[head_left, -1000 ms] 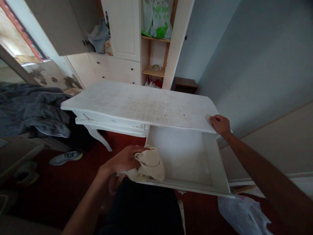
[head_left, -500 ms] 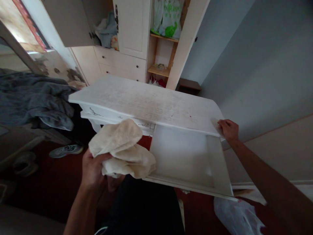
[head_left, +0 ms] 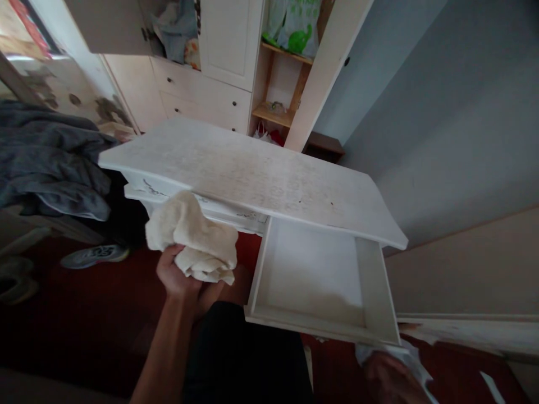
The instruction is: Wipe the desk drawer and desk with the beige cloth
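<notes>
My left hand (head_left: 177,275) is closed around a folded cream cloth (head_left: 193,235), held up left of a pulled-out drawer. The white drawer (head_left: 314,269) hangs open from the right half of a white dressing table (head_left: 252,168), and its inside looks bare. My right hand (head_left: 391,373) is low at the bottom right, just below the drawer's front corner. Motion blurs its fingers. Right by it is a whitish plastic bag (head_left: 415,356), partly covered by the hand.
A white wardrobe (head_left: 231,45) with open doors stands behind the table, plastic bags (head_left: 295,25) on its shelf. Dark grey clothing (head_left: 46,157) is heaped at left. A grey shoe (head_left: 95,256) lies on the red floor (head_left: 105,314). A grey wall (head_left: 455,140) rises at right.
My right hand has left the table's right end and dropped to the bottom right by the plastic bag. My left hand has drawn the cloth leftward, away from the drawer. The view has shifted slightly.
</notes>
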Motion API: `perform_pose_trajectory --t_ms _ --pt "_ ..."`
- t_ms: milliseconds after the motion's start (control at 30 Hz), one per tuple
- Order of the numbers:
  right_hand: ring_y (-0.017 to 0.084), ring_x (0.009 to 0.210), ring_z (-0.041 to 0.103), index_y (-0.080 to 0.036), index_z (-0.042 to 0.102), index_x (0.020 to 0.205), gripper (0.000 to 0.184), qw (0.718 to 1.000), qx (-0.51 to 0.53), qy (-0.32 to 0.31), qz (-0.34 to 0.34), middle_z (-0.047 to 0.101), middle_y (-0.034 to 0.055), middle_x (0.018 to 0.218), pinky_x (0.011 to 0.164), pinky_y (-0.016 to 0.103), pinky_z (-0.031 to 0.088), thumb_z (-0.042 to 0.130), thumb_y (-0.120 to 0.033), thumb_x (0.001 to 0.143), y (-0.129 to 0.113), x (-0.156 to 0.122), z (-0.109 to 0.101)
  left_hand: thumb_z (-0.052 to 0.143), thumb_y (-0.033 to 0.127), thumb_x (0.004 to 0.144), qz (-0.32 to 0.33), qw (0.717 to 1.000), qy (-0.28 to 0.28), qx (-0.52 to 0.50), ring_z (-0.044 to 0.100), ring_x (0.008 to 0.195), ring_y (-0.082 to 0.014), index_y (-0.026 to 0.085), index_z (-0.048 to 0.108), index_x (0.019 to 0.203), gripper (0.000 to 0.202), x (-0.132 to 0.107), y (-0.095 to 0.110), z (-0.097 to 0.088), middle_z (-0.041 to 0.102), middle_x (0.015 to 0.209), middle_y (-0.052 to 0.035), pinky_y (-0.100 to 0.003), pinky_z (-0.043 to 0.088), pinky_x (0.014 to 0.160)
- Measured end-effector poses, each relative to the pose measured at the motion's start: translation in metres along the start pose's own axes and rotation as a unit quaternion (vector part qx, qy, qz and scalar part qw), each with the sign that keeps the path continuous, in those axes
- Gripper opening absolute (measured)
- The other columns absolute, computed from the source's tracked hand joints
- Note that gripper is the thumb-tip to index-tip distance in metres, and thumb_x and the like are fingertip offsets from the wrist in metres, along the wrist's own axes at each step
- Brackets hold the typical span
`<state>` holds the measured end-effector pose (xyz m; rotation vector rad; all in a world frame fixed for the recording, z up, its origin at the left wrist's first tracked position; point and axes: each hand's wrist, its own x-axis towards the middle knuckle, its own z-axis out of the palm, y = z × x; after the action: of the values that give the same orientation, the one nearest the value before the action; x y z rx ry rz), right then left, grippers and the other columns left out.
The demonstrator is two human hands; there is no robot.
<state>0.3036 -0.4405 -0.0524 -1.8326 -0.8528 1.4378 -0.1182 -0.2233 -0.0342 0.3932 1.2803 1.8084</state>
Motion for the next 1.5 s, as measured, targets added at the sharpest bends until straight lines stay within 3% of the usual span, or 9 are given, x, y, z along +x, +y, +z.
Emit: perform_pose_trajectory --t_ms 167,300,400,600,767,900,1000,1267,1500 --pt "0.017 0.054 0.063 -0.029 0.075 0.083 0.061 0.988 0.095 -0.034 0.113 0.072 0.0043 0.075 0.046 0.027 0.041 0.077 -0.082 0.054 0.056 0.016 0.051 0.068 0.029 0.043 -0.05 0.997 -0.024 -0.053 0.056 0.066 -0.0164 0.021 0.055 0.066 0.027 -0.007 -0.064 0.031 0.062 0.064 0.0028 -0.027 0.046 0.061" --pt "0.021 0.079 0.072 -0.027 0.077 0.095 0.057 0.979 0.177 -0.05 0.091 0.077 0.0076 0.102 0.059 0.029 0.053 0.083 -0.071 0.06 0.049 0.034 0.083 0.069 0.037 0.052 -0.067 0.979 -0.189 0.031 0.058 0.065 -0.016 0.02 0.066 0.082 0.035 -0.009 -0.101 0.052 0.068 0.072 0.0005 -0.026 0.046 0.059" --pt "0.021 0.081 0.072 -0.021 0.077 0.097 0.055 0.976 0.196 -0.054 0.081 0.077 0.011 0.103 0.067 0.031 0.054 0.087 -0.063 0.063 0.036 0.039 0.092 0.07 0.045 0.059 -0.08 0.965 -0.241 0.07 0.06 0.067 -0.016 0.018 0.069 0.09 0.041 -0.001 -0.11 0.054 0.07 0.074 -0.001 -0.025 0.048 0.06" --pt "0.02 0.07 0.071 -0.017 0.078 0.083 0.05 0.971 0.212 -0.05 0.099 0.079 0.0114 0.089 0.063 0.03 0.051 0.093 -0.056 0.056 0.047 0.054 0.086 0.077 0.039 0.058 -0.076 0.926 -0.313 0.197 0.069 0.074 -0.0254 0.016 0.073 0.085 0.035 -0.007 -0.102 0.01 0.075 0.079 -0.0079 -0.035 0.057 0.067" --pt "0.02 0.065 0.07 -0.016 0.078 0.08 0.053 0.973 0.207 -0.027 0.095 0.078 0.0104 0.082 0.059 0.029 0.049 0.092 -0.059 0.054 0.053 0.059 0.09 0.079 0.034 0.052 0.003 0.943 -0.252 0.216 0.073 0.089 -0.035 0.025 0.077 0.089 0.038 -0.041 -0.117 -0.053 0.078 0.089 -0.0079 -0.053 0.061 0.084" --pt "0.019 0.066 0.07 -0.016 0.078 0.079 0.052 0.975 0.205 -0.019 0.079 0.077 0.0094 0.082 0.061 0.029 0.049 0.091 -0.061 0.056 0.047 0.053 0.095 0.083 0.036 0.049 0.051 0.938 -0.273 0.208 0.074 0.085 -0.0347 0.024 0.077 0.092 0.045 -0.051 -0.121 -0.07 0.078 0.093 -0.0112 -0.053 0.062 0.081" --pt "0.018 0.065 0.069 -0.016 0.076 0.078 0.052 0.975 0.206 -0.017 0.077 0.077 0.0085 0.079 0.062 0.03 0.05 0.09 -0.061 0.056 0.044 0.051 0.097 0.079 0.033 0.058 0.066 0.931 -0.288 0.212 0.074 0.082 -0.0297 0.024 0.076 0.094 0.038 -0.047 -0.114 -0.048 0.078 0.09 -0.0082 -0.045 0.062 0.077" --pt "0.017 0.06 0.067 -0.017 0.071 0.072 0.049 0.978 0.199 -0.02 0.067 0.073 0.0056 0.07 0.061 0.03 0.05 0.09 -0.059 0.057 0.032 0.047 0.101 0.063 0.025 0.07 0.095 0.946 -0.268 0.155 0.07 0.097 -0.0257 0.014 0.073 0.103 0.036 -0.002 -0.119 0.06 0.077 0.103 -0.0086 -0.041 0.054 0.092" --pt "0.017 0.054 0.064 -0.017 0.071 0.071 0.057 0.971 0.224 0.017 0.078 0.072 0.0051 0.064 0.056 0.029 0.048 0.095 -0.06 0.042 0.031 0.049 0.107 0.057 0.026 0.075 0.092 0.935 -0.294 0.173 0.067 0.105 -0.0255 0.015 0.07 0.112 0.04 0.009 -0.123 0.065 0.075 0.111 -0.0089 -0.04 0.05 0.098"
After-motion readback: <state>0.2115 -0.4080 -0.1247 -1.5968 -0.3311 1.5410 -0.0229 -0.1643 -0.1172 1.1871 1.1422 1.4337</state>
